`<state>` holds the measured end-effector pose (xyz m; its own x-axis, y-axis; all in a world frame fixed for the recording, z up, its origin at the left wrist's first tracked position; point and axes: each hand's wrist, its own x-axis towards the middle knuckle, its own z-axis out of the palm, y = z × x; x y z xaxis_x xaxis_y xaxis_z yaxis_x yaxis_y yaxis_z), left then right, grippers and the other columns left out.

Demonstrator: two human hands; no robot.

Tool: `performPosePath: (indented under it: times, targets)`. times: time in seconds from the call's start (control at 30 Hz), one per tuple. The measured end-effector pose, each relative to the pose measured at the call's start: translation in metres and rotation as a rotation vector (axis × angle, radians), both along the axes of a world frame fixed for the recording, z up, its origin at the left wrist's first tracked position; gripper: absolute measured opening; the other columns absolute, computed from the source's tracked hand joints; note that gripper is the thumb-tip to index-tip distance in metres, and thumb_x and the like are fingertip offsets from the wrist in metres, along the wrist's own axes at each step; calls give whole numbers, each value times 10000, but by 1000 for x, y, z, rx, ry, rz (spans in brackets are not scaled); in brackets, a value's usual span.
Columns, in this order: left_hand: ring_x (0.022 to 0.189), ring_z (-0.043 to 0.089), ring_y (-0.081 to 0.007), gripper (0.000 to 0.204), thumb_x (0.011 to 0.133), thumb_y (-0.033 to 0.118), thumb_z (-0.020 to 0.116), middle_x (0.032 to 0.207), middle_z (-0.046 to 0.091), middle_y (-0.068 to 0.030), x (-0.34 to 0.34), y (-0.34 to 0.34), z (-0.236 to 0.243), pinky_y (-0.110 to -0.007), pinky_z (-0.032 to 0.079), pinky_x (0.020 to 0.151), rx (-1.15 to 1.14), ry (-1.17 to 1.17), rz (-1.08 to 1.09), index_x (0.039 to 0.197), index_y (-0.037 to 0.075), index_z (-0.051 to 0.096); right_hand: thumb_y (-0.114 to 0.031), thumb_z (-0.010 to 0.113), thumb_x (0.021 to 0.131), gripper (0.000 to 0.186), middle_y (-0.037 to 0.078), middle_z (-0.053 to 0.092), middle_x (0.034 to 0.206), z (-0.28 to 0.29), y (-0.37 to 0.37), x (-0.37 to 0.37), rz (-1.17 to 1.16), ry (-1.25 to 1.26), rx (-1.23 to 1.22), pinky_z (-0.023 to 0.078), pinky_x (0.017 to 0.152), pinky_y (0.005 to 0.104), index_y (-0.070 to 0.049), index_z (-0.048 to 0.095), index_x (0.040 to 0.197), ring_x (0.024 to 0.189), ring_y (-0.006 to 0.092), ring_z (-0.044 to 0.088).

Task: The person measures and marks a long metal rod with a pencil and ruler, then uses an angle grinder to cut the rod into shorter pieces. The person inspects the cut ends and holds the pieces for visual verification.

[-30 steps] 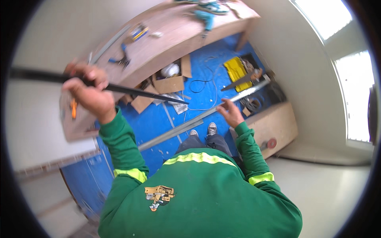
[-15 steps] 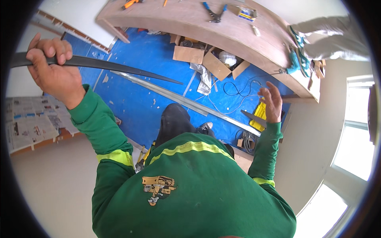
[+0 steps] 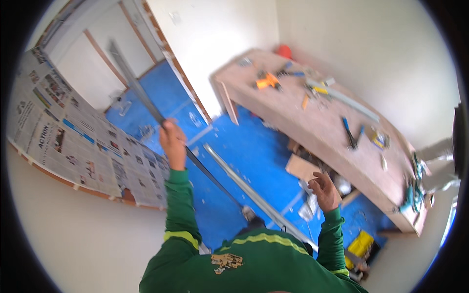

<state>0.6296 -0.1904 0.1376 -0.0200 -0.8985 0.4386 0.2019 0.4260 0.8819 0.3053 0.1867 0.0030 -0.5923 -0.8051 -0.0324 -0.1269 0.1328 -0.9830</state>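
My left hand (image 3: pixel 173 145) is closed round a long, narrow dark grey strip (image 3: pixel 198 165) near its middle. The strip slants from the upper left, past the hand, down toward my feet; its far end is blurred. My right hand (image 3: pixel 326 192) is raised in front of the wooden bench, fingers loosely bent and apart, with nothing visible in it. Below and between the hands a silvery metal channel (image 3: pixel 244 188) lies on the blue floor sheet (image 3: pixel 264 146).
A wooden bench (image 3: pixel 293 105) carries an orange tool (image 3: pixel 267 81), blue-handled pliers (image 3: pixel 350 134) and a metal bar (image 3: pixel 347 100). Another person's legs (image 3: pixel 437 166) are at the right by a teal power tool (image 3: pixel 410 199). Newspaper (image 3: pixel 83 146) covers a ledge at left; a yellow case (image 3: pixel 360 243) lies lower right.
The view has swung left, bringing the doorway and more of the newspaper-covered ledge into sight. The strip, still in my left hand, has turned from nearly level to a steep slant. My right hand stays empty.
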Motion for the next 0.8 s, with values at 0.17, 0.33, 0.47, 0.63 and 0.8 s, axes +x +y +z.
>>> performPosePath:
  times: [0.17, 0.33, 0.47, 0.63, 0.8]
  targets:
    - [597, 340, -38, 477, 1171, 517, 569, 720, 378, 70, 23, -65, -35, -268, 296, 512, -26, 4, -162, 1190, 46, 648, -270, 649, 1126, 445, 83, 750, 1081, 132, -191, 45, 270, 13, -289, 558, 877, 315, 50, 642, 1436, 1011, 144, 699]
    - [597, 331, -35, 392, 1198, 437, 548, 703, 376, 71, 39, -91, -61, -268, 284, 527, -16, -19, -161, 1173, 63, 661, -351, 600, 1156, 482, 105, 744, 1068, 289, -355, 85, 460, 458, -729, 570, 886, 321, 61, 691, 1389, 963, 168, 693]
    - [604, 339, -34, 411, 1188, 460, 564, 752, 380, 81, 48, -111, -77, -259, 301, 532, -29, -107, -94, 1196, 55, 639, -661, 543, 1116, 754, 119, 747, 1078, 360, -479, 132, 667, 588, -602, 611, 821, 355, 39, 712, 1338, 957, 193, 710]
    - [617, 374, -40, 398, 1189, 443, 569, 706, 413, 65, 40, -148, -90, -297, 306, 545, -15, -242, 108, 1175, 61, 681, -341, 699, 1071, 443, 164, 793, 1066, 359, -588, 157, 805, 649, -585, 638, 809, 357, 55, 745, 1265, 914, 214, 774]
    - [620, 437, -92, 391, 1187, 398, 588, 679, 483, -22, 13, -205, -88, -348, 359, 556, -34, -370, 351, 1166, 28, 714, -172, 742, 1012, 280, 167, 819, 963, 349, -685, 121, 883, 651, -601, 658, 767, 324, 66, 791, 1152, 823, 214, 814]
